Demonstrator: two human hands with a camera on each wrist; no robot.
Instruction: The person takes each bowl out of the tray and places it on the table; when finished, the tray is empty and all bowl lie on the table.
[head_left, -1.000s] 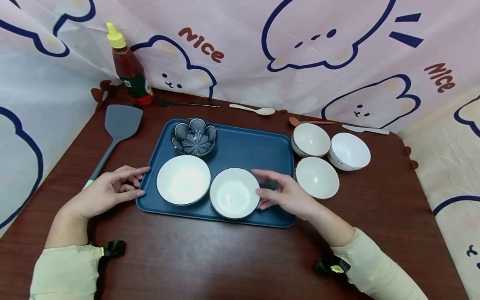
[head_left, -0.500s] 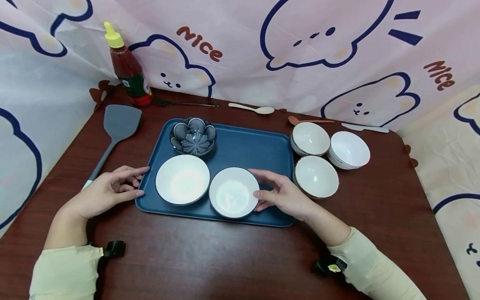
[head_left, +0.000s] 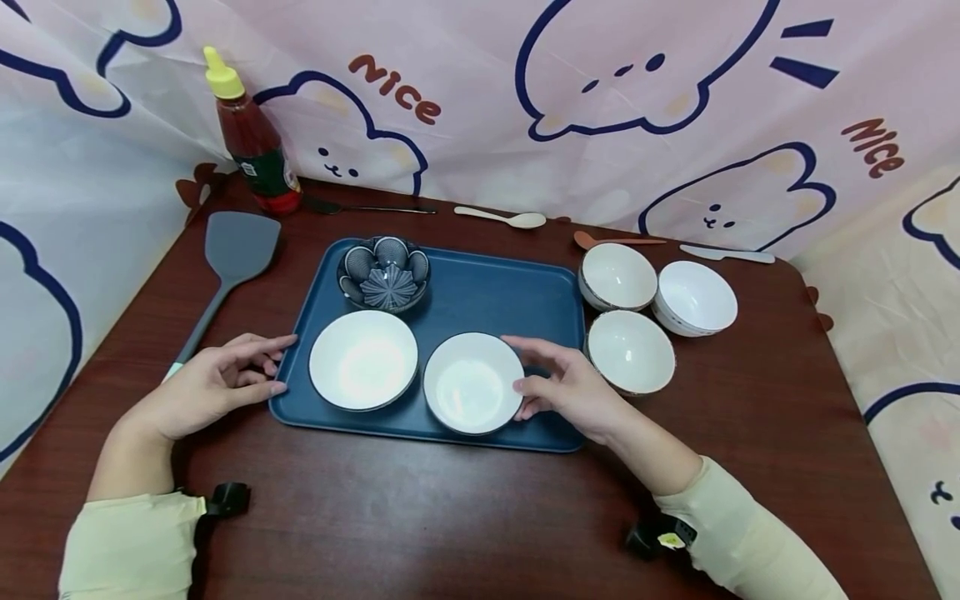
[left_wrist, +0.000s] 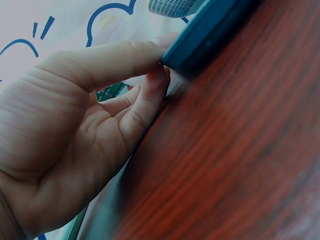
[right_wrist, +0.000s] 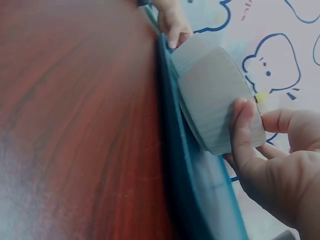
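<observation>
My left hand (head_left: 213,383) pinches the left rim of the blue tray (head_left: 510,292), thumb above and fingertips at its underside in the left wrist view. On the tray's front right, my right hand (head_left: 573,387) grips the side of a white bowl with a dark rim (head_left: 474,383). The right wrist view shows the bowl's ribbed outer wall (right_wrist: 210,100) between thumb and fingers, close over the tray. A wider white bowl (head_left: 363,360) sits to its left, a narrow gap between them. Behind that stands a dark flower-shaped bowl (head_left: 384,275).
Right of the tray cluster three white bowls, including the front one (head_left: 630,354). A grey spatula (head_left: 240,246) lies at the left, near a red sauce bottle (head_left: 258,154). Along the back edge lie a cream spoon (head_left: 525,220), a brown spoon (head_left: 588,240) and a pale knife (head_left: 723,253).
The bowl in my right hand has shifted slightly right, opening a small gap from the wider bowl. My left hand stays at the tray's rim.
</observation>
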